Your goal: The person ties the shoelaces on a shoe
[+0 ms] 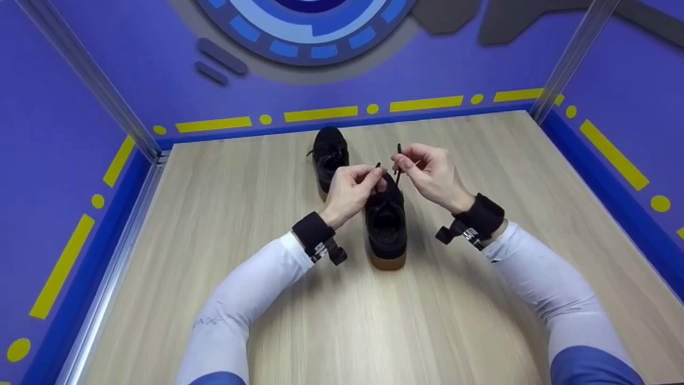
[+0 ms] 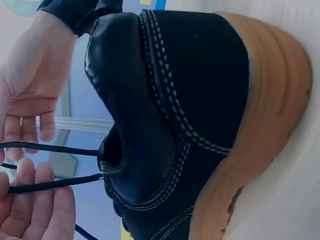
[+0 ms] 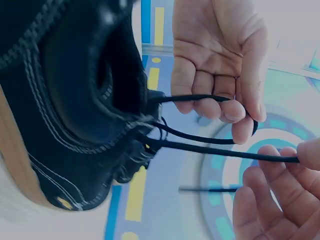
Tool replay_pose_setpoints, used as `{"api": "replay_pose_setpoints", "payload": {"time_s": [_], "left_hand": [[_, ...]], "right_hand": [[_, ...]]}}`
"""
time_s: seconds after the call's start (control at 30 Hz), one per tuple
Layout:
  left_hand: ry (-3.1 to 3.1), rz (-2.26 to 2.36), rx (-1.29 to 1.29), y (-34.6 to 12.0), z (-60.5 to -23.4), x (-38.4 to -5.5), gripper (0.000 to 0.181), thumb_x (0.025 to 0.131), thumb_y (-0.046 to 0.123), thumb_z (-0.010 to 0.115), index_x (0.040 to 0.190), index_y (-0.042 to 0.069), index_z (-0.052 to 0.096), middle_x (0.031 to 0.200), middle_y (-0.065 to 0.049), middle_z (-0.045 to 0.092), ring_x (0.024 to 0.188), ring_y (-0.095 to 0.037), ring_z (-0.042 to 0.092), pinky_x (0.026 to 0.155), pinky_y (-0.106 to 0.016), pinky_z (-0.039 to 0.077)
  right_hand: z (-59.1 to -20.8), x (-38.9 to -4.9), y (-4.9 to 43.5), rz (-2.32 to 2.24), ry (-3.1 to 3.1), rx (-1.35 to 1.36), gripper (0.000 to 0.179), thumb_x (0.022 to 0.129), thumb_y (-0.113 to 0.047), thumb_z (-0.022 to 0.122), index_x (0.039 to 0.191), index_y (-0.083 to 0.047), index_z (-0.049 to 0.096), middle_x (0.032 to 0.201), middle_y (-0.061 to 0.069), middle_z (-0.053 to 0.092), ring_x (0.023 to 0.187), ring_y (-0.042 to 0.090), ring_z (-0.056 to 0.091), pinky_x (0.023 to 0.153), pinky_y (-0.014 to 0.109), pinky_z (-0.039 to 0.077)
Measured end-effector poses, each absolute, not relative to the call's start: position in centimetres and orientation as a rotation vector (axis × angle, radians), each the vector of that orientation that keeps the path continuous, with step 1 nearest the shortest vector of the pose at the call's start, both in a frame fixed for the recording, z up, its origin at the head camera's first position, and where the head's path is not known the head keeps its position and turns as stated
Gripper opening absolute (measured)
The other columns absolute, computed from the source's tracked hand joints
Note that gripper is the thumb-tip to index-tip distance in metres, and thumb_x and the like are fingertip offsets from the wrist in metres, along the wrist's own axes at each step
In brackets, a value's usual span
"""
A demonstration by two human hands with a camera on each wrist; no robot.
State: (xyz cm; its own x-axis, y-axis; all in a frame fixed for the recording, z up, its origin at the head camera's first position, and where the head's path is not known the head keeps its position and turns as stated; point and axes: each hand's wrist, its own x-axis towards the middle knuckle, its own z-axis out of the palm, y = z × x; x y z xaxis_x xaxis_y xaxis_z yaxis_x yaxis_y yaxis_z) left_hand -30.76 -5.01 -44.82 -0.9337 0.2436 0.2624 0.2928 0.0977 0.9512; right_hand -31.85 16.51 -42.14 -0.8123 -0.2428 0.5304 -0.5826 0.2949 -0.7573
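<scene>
pinching the black laces (image 3: 215,150) between thumb and fingers, the left hand (image 1: 348,193) and the right hand (image 1: 434,175) are closed at the fingertips, with a narrow gap between them above the front part of the near shoe (image 1: 388,248). in the right wrist view, one length bends round the left hand's fingers. the near shoe stands upright on its tan sole (image 2: 272,80) near the middle of the counter (image 1: 214,214), heel toward the viewer. the far shoe (image 1: 329,140) stands ahead and to its left, near the back edge, where the blue wall (image 1: 133,69) rises. open room extends widely to either side of the pair; more lies between the white sleeves (image 1: 267,267), behind the heel.
</scene>
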Motion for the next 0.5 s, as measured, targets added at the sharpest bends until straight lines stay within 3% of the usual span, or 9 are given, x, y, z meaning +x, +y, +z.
{"api": "replay_pose_setpoints", "payload": {"time_s": [0.13, 0.5], "left_hand": [[-2.351, -1.905, -0.616, -4.73, -44.46, -30.98, 0.027, 0.111, 0.016, 0.071, 0.107, -0.006, 0.085, 0.083, -0.013, 0.082, 0.074, -0.006, 0.072, 0.071, -0.017, 0.054], [-2.419, -1.8, -0.717, -4.25, -43.99, -31.32, 0.021, 0.11, 0.013, 0.071, 0.115, 0.0, 0.087, 0.087, -0.018, 0.083, 0.076, -0.007, 0.077, 0.075, -0.016, 0.059]], "right_hand": [[-41.57, -31.87, 16.45, 1.455, -2.256, 0.781, 0.011, 0.105, -0.004, 0.077, 0.102, 0.005, 0.083, 0.091, 0.021, 0.084, 0.078, -0.007, 0.068, 0.067, 0.011, 0.053], [-41.24, -32.21, 16.04, 1.377, -2.199, 0.903, 0.005, 0.1, 0.0, 0.081, 0.099, -0.001, 0.087, 0.09, 0.018, 0.081, 0.079, -0.003, 0.063, 0.072, 0.011, 0.054]]}}
